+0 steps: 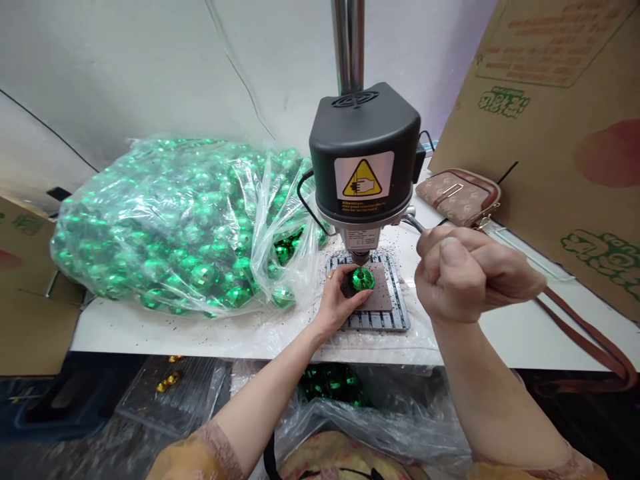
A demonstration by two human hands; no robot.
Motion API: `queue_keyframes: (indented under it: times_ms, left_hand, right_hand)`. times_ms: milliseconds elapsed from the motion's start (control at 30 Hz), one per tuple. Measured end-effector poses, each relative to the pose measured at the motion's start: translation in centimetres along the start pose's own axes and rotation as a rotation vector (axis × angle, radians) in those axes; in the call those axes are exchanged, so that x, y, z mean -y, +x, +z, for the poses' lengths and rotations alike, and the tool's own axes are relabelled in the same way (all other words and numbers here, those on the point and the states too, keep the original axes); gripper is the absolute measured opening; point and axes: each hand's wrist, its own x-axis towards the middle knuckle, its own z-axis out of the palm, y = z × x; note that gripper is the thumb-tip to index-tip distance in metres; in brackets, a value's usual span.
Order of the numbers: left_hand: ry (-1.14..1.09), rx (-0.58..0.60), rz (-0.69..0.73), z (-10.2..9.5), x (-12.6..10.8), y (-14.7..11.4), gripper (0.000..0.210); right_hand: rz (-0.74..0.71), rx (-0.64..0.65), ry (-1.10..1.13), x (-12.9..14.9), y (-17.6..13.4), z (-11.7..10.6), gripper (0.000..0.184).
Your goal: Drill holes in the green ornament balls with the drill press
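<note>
My left hand [341,300] pinches a shiny green faceted ball [363,279] between thumb and fingers. The ball rests on a flat plate [384,293] over the slotted base [400,317] of a small drill press [365,153]. Right above the ball is the drill's chuck [360,257]; whether the bit touches the ball I cannot tell. My right hand [465,273] is closed in a fist around the drill press lever [413,220], whose grip end is hidden inside the fingers.
A large clear bag [165,227] of green balls fills the table's left side. More green balls [333,383] lie in plastic below the table edge. At right stand a brown patterned handbag [457,193] and a cardboard box [560,133]. Dark shavings litter the white table [150,337].
</note>
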Motion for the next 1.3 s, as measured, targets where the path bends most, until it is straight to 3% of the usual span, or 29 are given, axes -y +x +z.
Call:
queue_keyframes:
  times_ms: [567,667,833,933,1000,1067,1133,1167,1233,1300]
  left_hand:
    - [0.014,-0.012,0.010,-0.1,-0.8,-0.1,0.048]
    - [0.012,-0.023,0.011,-0.1,-0.7,-0.1,0.048]
    - [-0.011,-0.050,-0.023,0.5,-1.3,-0.1,0.049]
    - [0.053,-0.177,-0.035,0.6,-2.2,-2.0,0.049]
    - [0.141,-0.203,0.037,0.0,-2.5,-4.8,0.047]
    - [0.245,-0.069,0.219,-1.1,-2.0,-8.4,0.047]
    - [0.385,0.192,0.420,-2.4,-0.6,-12.2,0.049]
    - [0.484,0.331,0.456,-3.0,0.2,-13.9,0.049]
    - [0.715,0.572,0.345,-4.0,1.8,-16.5,0.048]
    - [0.924,0.726,0.066,-4.6,2.6,-17.7,0.050]
  right_hand:
    - [-0.095,0.025,0.015,-0.3,-1.7,-0.7,0.046]
    - [0.047,-0.004,-0.021,0.7,-0.5,0.1,0.051]
    - [0.257,-0.098,-0.006,1.8,4.2,2.6,0.046]
    - [0.329,-0.082,0.008,1.5,5.9,3.3,0.044]
    - [0.337,-0.087,0.007,1.2,6.2,3.4,0.044]
    - [0.330,-0.093,0.007,1.0,6.2,3.2,0.043]
    - [0.325,-0.101,0.004,0.9,6.0,3.1,0.041]
    - [0.323,-0.109,0.002,0.9,5.9,3.1,0.041]
    - [0.324,-0.113,-0.012,1.0,5.8,3.0,0.040]
    - [0.332,-0.103,-0.043,1.1,5.8,3.1,0.040]
